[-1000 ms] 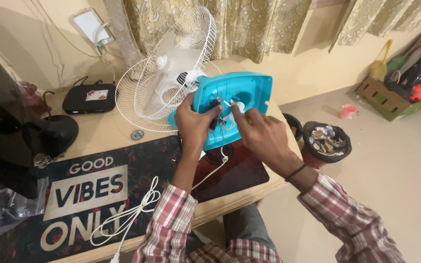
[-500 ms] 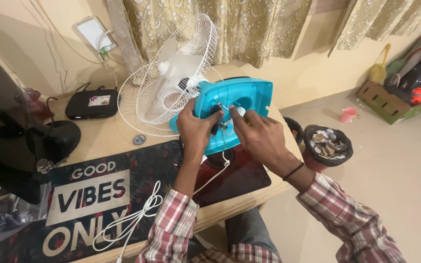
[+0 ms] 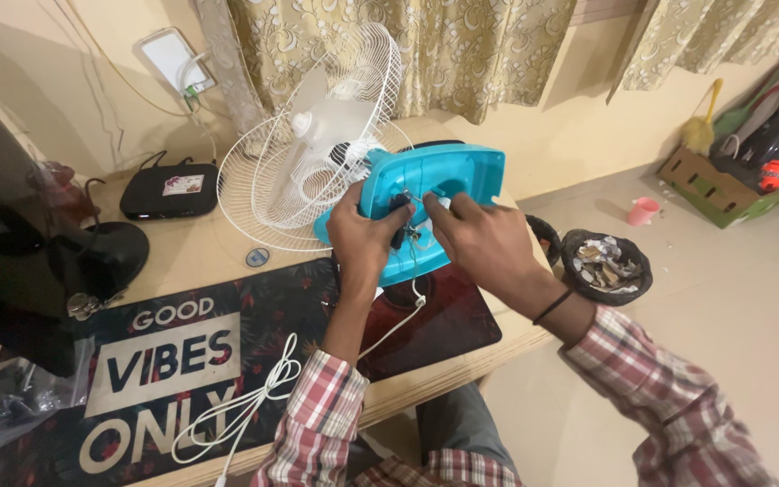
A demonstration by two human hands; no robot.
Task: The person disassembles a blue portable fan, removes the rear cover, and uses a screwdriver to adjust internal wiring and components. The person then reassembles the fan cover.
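A small table fan lies tipped on the wooden desk point(image 3: 209, 248), its turquoise base point(image 3: 462, 180) turned up toward me and its white wire cage point(image 3: 317, 171) behind. My left hand point(image 3: 364, 236) grips the underside of the base at its left side. My right hand point(image 3: 480, 239) pinches small wires or a thin part point(image 3: 412, 203) at an opening in the middle of the base. A white power cord point(image 3: 254, 401) runs from the fan down across the dark printed desk mat point(image 3: 254, 352).
A black router box point(image 3: 169, 191) sits at the back of the desk, a dark monitor point(image 3: 11, 252) at the left. A clear bag of parts point(image 3: 11, 401) lies at the front left. On the floor stand a bin with scraps point(image 3: 606, 261), a pink cup point(image 3: 642, 210) and a crate point(image 3: 714, 185).
Both hands stay on the fan base; the fingers have shifted slightly at the central opening. The view has drifted a little.
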